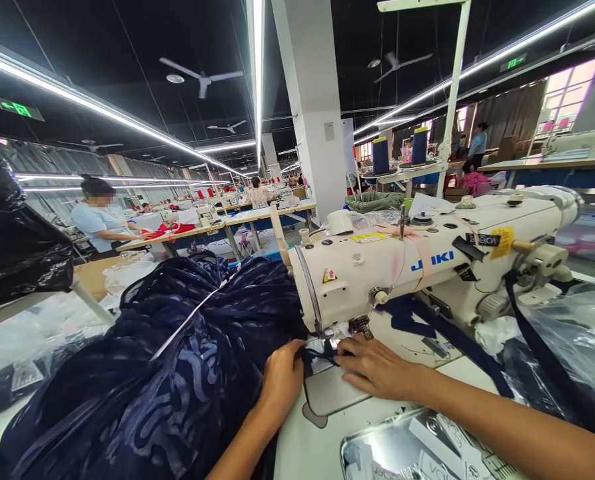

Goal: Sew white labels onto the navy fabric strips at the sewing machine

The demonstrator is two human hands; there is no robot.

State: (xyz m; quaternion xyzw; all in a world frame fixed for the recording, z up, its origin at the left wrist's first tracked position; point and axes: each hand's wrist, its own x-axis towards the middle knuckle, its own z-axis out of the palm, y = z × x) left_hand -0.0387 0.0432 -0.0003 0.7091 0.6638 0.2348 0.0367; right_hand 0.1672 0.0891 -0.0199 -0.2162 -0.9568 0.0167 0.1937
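A white sewing machine stands before me, its needle area just beyond my hands. My left hand is closed on the edge of a dark navy garment, left of the presser foot. The garment's gathered, shiny-patterned cloth heaps over the table's left side. My right hand lies at the right of the presser foot, fingertips pressed together on a dark strip of the fabric. The strip passes under the foot area between both hands; the needle itself is hard to make out.
A metal tray with labels sits at the near table edge. Clear plastic bags lie at right, and a black plastic bag hangs at left. Two navy thread cones stand behind. A person in light blue works at another table.
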